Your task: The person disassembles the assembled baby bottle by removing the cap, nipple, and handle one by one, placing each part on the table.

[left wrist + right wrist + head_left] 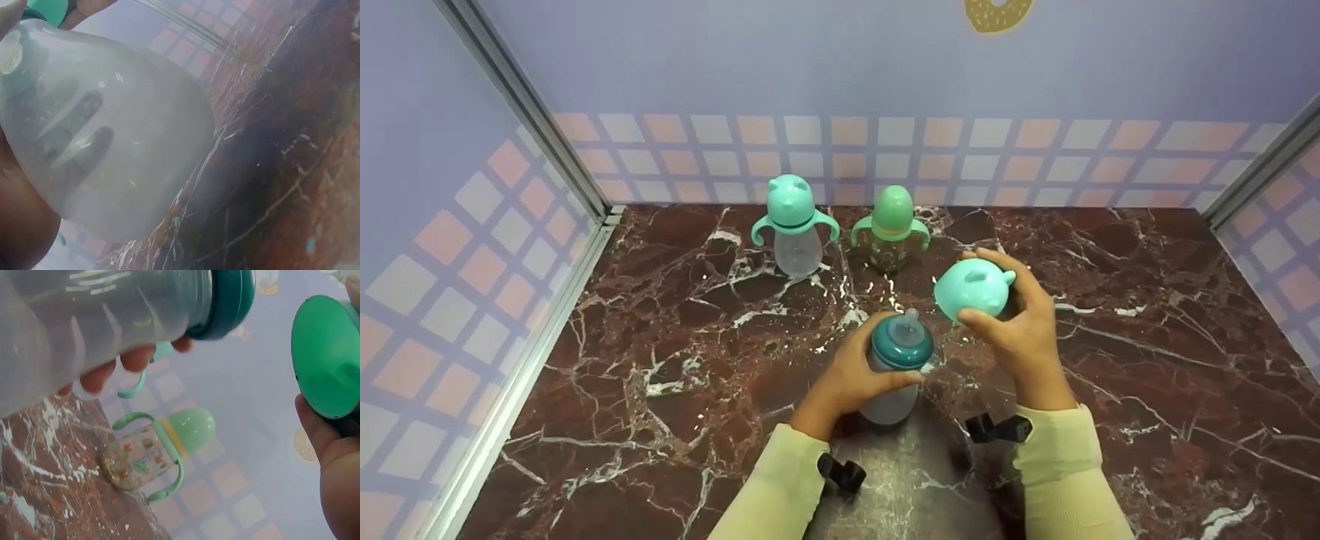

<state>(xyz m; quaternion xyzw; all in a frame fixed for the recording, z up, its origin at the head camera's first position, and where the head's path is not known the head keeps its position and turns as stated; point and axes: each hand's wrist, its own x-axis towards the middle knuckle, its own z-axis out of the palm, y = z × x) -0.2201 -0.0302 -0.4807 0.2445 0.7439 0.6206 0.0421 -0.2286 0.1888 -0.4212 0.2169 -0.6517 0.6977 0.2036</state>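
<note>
A clear baby bottle (889,405) with a dark teal collar and a clear nipple stands near the front middle in the head view. My left hand (859,371) grips it around the upper body, and its fingers show through the bottle (140,129) in the left wrist view. To the right, my right hand (1024,330) holds a mint bottle cap (973,289) with small ears between thumb and fingers. In the right wrist view the hollow inside of the cap (326,360) faces the bottle's teal collar (230,304), apart from it.
Behind stand a mint-capped bottle (797,240) with two handles and a green-capped patterned bottle (890,232), also two-handled. All is on a dark red marbled table (697,322). Purple walls (840,67) with checkered bands close off the back and sides.
</note>
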